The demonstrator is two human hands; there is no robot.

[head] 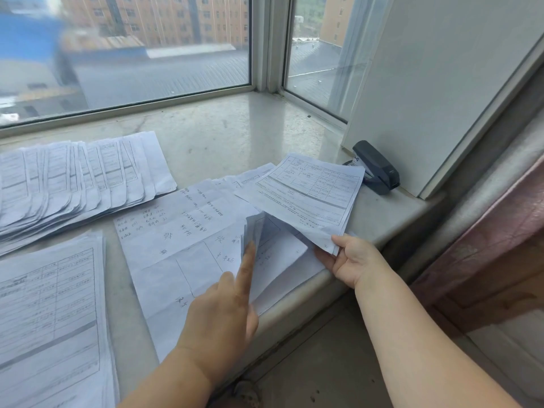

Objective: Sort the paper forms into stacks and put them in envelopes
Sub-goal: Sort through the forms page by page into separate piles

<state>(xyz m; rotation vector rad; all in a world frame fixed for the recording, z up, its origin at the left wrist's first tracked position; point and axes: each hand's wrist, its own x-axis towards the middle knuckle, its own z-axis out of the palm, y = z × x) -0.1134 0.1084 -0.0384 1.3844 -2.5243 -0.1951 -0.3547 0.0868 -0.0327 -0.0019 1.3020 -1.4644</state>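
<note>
The right hand (351, 260) pinches the near corner of a printed form (306, 192), lifting it off the marble windowsill (223, 136); the left hand (226, 301) lies released, index finger straight, pressing on a handwritten sheet (176, 231) atop the middle stack, whose right edge curls up beside that finger; a fanned pile of forms (73, 178) lies at the far left, touching the sill; a squared stack of printed forms (50, 313) sits at the near left; a dark stapler (376, 167) rests just beyond the lifted form, against the white panel (426, 83).
</note>
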